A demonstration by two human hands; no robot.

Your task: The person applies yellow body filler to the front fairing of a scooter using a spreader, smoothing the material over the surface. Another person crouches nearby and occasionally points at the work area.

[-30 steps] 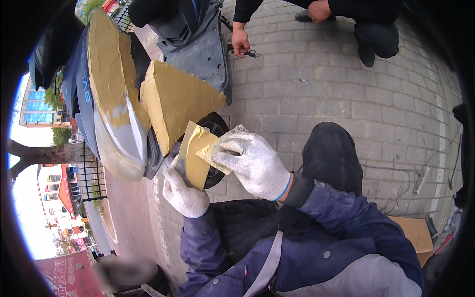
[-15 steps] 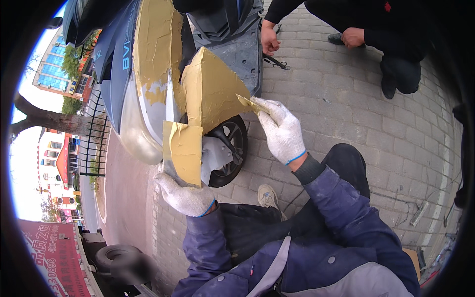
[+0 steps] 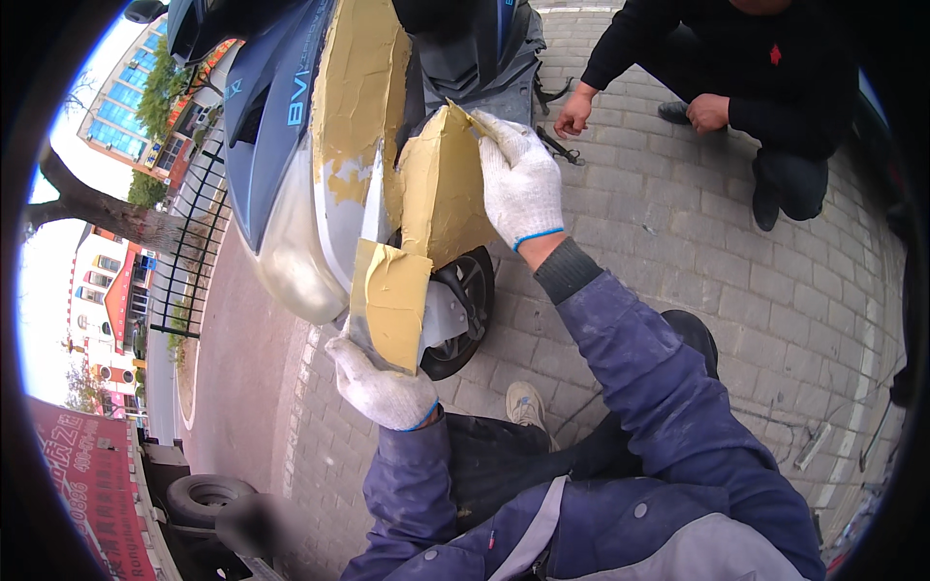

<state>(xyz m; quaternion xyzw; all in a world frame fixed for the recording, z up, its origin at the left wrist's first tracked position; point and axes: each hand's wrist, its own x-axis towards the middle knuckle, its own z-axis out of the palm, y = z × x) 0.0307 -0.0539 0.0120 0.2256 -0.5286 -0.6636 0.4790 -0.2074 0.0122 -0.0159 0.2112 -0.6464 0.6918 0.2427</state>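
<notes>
My left hand (image 3: 387,392), in a white knit glove, is closed on the lower edge of a flat putty board (image 3: 389,308) smeared with yellow putty. My gloved right hand (image 3: 523,184) pinches a thin putty spreader (image 3: 476,122), mostly hidden by the fingers. That spreader is at the upper edge of the scooter's front fender (image 3: 444,198), which is coated in yellow putty. Beyond it, the scooter's front panel (image 3: 358,87) carries ridged yellow putty, with a bare grey-white patch at its lower end. The front wheel (image 3: 475,305) shows below the fender.
A person in black (image 3: 746,97) squats at the upper right, one hand hanging near the scooter's footboard. Grey paving bricks (image 3: 659,261) lie under us. On the left are a black fence (image 3: 194,242), a tree trunk (image 3: 107,208), a red banner (image 3: 92,494) and a tyre (image 3: 203,496).
My right hand has moved up and left, bringing the spreader from the fender's right tip to its upper edge. My left hand still holds the board; the whole view has shifted a little.
</notes>
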